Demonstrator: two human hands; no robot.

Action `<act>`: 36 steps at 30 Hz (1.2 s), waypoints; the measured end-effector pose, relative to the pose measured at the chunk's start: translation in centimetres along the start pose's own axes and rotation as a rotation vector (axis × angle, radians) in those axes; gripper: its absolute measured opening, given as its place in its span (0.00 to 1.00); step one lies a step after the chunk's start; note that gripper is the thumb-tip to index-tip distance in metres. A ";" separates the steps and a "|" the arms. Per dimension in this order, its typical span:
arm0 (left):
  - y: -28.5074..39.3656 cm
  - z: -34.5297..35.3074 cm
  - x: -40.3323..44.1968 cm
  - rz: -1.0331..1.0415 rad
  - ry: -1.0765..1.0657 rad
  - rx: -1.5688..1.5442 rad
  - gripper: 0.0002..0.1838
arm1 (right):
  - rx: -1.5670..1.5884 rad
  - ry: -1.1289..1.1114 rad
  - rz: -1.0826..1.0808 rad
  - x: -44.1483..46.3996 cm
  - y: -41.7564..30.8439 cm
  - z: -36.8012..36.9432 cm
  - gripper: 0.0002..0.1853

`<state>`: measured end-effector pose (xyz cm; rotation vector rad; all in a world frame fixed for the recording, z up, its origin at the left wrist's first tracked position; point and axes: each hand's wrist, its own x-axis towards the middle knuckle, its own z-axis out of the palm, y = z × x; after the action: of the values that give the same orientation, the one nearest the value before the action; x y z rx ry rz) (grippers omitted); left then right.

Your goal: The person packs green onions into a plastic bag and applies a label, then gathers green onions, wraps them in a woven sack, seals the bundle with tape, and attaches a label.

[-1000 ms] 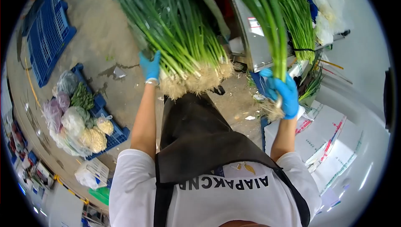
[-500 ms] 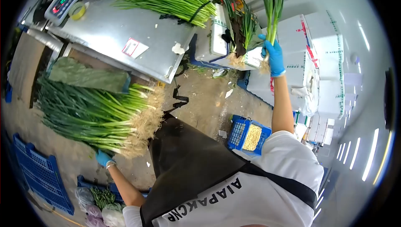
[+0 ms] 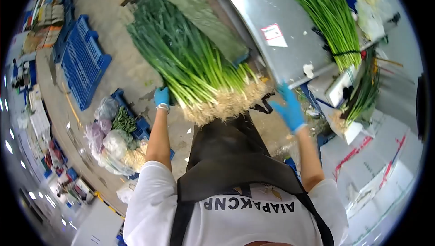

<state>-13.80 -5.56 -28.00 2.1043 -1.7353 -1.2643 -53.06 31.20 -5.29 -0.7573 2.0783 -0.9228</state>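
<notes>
A large pile of green onions (image 3: pixel 195 60) lies in front of me, dark leaves away and pale roots towards my apron. My left hand (image 3: pixel 161 97), in a blue glove, is at the pile's left edge by the stems; its fingers are partly hidden there, so their grip is unclear. My right hand (image 3: pixel 289 109), also gloved in blue, is in the air right of the roots, fingers apart and nothing in it. A green cloth (image 3: pixel 206 22) covers the pile's far right side. Some green onions (image 3: pixel 362 99) lie on a white foam box at the right.
A metal table (image 3: pixel 253 1) bears a label (image 3: pixel 274 35) and a tied bundle of long green stalks (image 3: pixel 324 15). White boxes (image 3: pixel 367 155) stand at the right. A blue plastic pallet (image 3: pixel 86 62) and bagged vegetables (image 3: pixel 115 139) are on the left.
My right hand has let go of the green onions it held by the white boxes and come back towards the pile. The view has turned left. My left hand stays at the pile's edge.
</notes>
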 end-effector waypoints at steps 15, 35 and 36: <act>3.8 -8.1 -3.3 0.119 -0.325 -0.307 0.09 | 0.689 0.275 0.199 23.6 -3.1 12.2 0.15; 7.6 -8.2 -8.5 0.357 -0.281 -0.085 0.18 | 0.842 0.181 0.372 14.9 0.3 13.6 0.16; 6.7 -8.0 -8.8 0.402 -0.277 0.023 0.18 | 0.839 0.154 0.367 14.8 -0.1 13.4 0.17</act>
<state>-13.34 -3.29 -14.57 1.5311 -2.1521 -1.4592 -50.68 15.35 -17.18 0.1334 1.6241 -1.4972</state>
